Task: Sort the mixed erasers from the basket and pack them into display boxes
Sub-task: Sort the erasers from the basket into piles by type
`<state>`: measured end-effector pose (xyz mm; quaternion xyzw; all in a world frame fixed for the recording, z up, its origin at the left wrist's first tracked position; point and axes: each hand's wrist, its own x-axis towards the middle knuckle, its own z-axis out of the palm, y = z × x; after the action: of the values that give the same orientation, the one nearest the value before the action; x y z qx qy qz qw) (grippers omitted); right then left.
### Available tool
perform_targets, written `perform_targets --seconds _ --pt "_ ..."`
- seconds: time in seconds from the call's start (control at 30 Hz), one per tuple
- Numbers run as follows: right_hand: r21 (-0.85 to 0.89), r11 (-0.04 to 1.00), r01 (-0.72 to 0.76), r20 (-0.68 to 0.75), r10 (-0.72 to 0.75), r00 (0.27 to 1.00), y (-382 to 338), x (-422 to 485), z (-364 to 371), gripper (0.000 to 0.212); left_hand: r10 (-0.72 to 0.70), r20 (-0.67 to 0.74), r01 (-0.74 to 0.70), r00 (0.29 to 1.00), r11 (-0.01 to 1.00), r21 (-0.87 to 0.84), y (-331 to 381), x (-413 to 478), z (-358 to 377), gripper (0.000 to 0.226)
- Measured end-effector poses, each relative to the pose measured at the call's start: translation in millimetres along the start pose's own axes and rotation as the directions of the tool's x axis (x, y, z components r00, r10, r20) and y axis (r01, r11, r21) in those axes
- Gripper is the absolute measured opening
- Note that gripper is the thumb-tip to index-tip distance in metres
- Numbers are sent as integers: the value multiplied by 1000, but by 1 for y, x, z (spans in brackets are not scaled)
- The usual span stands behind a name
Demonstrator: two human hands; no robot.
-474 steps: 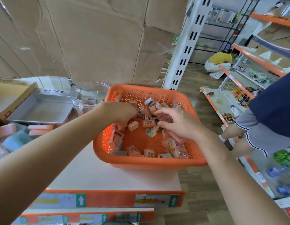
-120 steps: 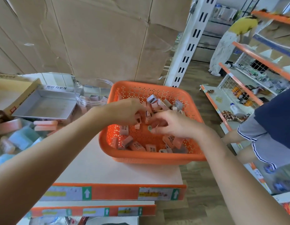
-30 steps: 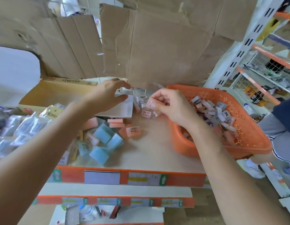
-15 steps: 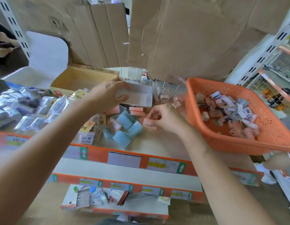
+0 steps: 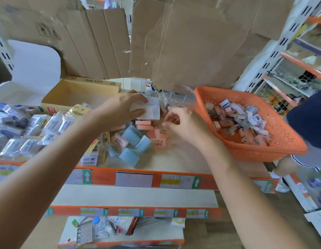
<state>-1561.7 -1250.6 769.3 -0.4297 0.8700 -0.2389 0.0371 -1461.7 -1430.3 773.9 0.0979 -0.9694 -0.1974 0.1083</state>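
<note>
Lower shelf (image 5: pixel 120 229) is sitting nearest, carrying a few packaged bits that are too blurred to name. Above it, the shelf (image 5: pixel 174 159) is carrying everything else.

A loose pile is lying just in front of both hands.
- Blue erasers (image 5: pixel 129 157): counting at least four.
- Pink erasers (image 5: pixel 159 143): counting five, three with barcodes and two plain bars stacked.
- Wrapped packs (image 5: pixel 21 137): heaping up at far left, too many to count.

Right hand (image 5: pixel 186 124) is hovering just right of the pink ones. Its fingers are curling in, with thumb and forefinger nearly meeting. Can't tell whether it's pinching anything.

Left hand (image 5: pixel 120 108) is gripping the near-left edge of the white display box (image 5: pixel 152 109), fingers on top and thumb underneath. There is one box, and it's sitting just behind the pile. Its inside is washing out, so the contents are unreadable.

One orange basket (image 5: pixel 263 151) is sitting right of the right hand, tilting a bit. It's holding a heap of small erasers (image 5: pixel 236 119) in pink, white and grey, too many to count.

A second person (image 5: pixel 310 121) is standing beside it, with a hand just under the basket's near right corner. Can't tell if it's touching.

One clear tub (image 5: pixel 179 97) is sitting between the box and the basket, behind the right hand, and its contents are unclear. One tan cardboard box (image 5: pixel 80 94) is lying open behind the left hand. Cardboard sheets (image 5: pixel 192 42) are standing along the back.
</note>
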Motion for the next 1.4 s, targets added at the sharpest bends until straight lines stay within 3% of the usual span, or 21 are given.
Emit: perform_targets --seconds 0.3,0.57,0.7,1.13,1.4 --pt "38 997 -63 -192 69 979 42 -2 -61 18 161 -40 -162 986 987 -6 42 38 0 37" --pt "60 973 -223 -214 230 949 108 -20 -100 30 218 -37 -219 975 975 -35 90 71 23 34" --pt "40 969 -246 -152 249 957 142 -22 -115 30 231 -39 -233 972 972 -41 114 91 36 34" --pt "4 997 -77 -19 77 997 214 -5 -138 35 149 30 -149 988 989 -8 179 142 80 41" --pt "16 999 -41 -38 41 998 226 5 -134 29 44 132 -50 990 998 46 193 158 89 40"
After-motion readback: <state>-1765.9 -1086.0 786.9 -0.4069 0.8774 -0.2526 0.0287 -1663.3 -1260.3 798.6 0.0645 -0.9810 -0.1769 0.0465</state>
